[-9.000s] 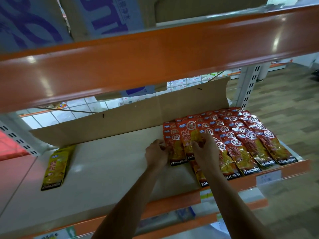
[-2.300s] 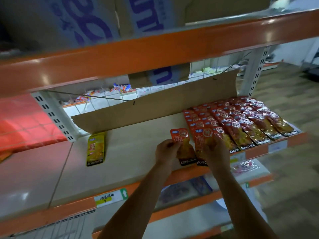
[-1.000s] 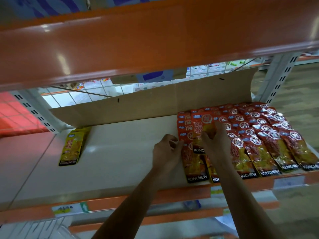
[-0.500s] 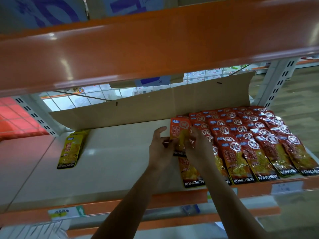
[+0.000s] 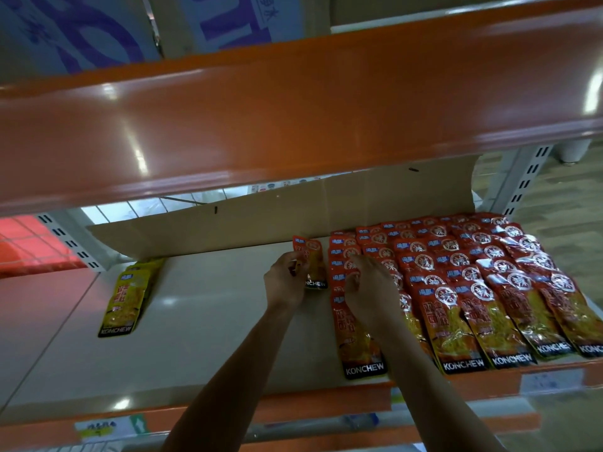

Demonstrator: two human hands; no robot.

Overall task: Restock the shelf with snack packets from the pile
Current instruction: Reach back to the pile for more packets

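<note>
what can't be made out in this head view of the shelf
All head view.
1. Right hand grip: its own back hides whether it pinches anything in the red packet rows.
2. Rightmost packet: cut by the right frame edge.
3. Shelf label: too blurred to read.
4. Yellow packets: top one hides the stack count.
5. Supply pile: out of frame.

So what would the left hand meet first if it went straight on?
Probably the cardboard sheet standing at the back of the shelf: the left hand, holding a red packet, points toward it with nothing between. Depth is hard to judge.
</note>
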